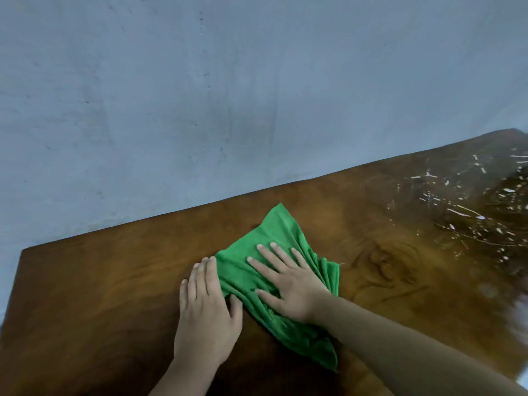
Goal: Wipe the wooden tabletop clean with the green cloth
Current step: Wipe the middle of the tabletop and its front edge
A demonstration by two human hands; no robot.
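A crumpled green cloth [271, 238] lies on the brown wooden tabletop [100, 281], near the middle of the view. My right hand [288, 284] presses flat on the cloth with fingers spread and straight. My left hand [205, 307] lies flat on the wood just left of the cloth, its fingers together and its thumb touching the cloth's left edge. Part of the cloth is hidden under my right hand and forearm.
A pale blue-grey wall [200, 95] runs along the table's far edge. White flecks and streaks [463, 207] mark the tabletop at the far right. The table's left corner [24, 250] is in view.
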